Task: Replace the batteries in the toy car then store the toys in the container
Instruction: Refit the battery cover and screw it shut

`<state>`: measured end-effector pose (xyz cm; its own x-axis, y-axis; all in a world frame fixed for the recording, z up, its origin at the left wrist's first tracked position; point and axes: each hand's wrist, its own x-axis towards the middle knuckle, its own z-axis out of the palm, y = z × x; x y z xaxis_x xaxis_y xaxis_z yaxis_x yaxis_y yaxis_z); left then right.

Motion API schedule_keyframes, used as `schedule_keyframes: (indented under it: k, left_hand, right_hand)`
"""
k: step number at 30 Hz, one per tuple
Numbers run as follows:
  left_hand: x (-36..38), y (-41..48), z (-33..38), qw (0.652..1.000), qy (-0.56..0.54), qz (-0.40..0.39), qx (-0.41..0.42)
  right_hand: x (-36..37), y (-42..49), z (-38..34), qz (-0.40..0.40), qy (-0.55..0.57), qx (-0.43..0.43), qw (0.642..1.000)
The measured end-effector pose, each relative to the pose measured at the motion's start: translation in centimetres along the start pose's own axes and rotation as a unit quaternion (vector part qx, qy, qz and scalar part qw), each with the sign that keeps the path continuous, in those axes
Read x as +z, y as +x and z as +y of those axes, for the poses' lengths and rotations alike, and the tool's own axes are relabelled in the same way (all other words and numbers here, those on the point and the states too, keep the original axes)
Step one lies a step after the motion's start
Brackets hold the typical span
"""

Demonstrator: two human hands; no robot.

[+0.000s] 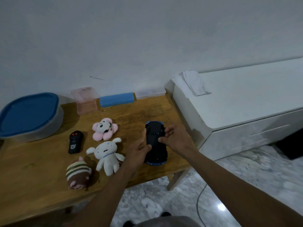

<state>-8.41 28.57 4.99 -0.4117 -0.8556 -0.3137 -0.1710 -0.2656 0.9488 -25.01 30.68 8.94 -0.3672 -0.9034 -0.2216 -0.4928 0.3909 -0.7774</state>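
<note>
One toy car (pixel 155 134): is lying belly-up between both hands over the right end of the wooden table (pixel 41 169); dark underside is facing upward, presumably to expose the battery cover
Left hand (pixel 139 151): is gripping the car's left flank; fingers are curling behind the body, thumb (pixel 148 146) is pressing on the underside; it is acting as the steadying clamp
Right hand (pixel 173 141): is pinching the right flank; thumb is lying mid-body, apparently working at the cover
Battery cover: too dark to tell whether it is on or off
Plush toys: pink (pixel 105 129), white (pixel 108 154) and striped (pixel 78 174) are lying clustered left of the car, awaiting storage
Remote control (pixel 75 142): is lying flat beside them
Container (pixel 31 115): is sitting far left, blue lid on; storing is not yet beginning
</note>
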Motion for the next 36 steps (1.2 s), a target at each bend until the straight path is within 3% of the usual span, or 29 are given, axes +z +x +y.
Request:
schedule_keyframes:
  k: [5,13,18,22,28,36]
  left_hand:
    - [1.4,-0.2,-0.7,0.999,-0.034,-0.003,-0.038]
    - [2.5,-0.3,-1.3,0.995,-0.066,-0.016,-0.068]
    - [2.8,-0.9,-2.7,0.990,-0.106,0.005,-0.090]
    - [3.0,-1.3,-3.2,0.987,-0.122,0.038,-0.098]
    - [3.3,-1.4,-3.5,0.987,-0.108,0.056,-0.108]
    - [4.4,-0.6,-2.9,0.985,-0.135,0.032,-0.106]
  right_hand:
    - [-0.6,0.2,1.3,-0.006,0.004,-0.010,1.000]
    - [-1.6,1.7,5.0,-0.003,0.072,0.052,0.996]
    - [-4.4,3.5,8.4,0.043,-0.059,0.072,0.995]
    - [-5.2,4.4,10.0,0.002,-0.139,0.101,0.985]
    - [-3.5,4.9,10.4,-0.050,-0.185,0.060,0.980]
    - [-2.8,5.2,10.8,-0.031,-0.205,0.073,0.975]
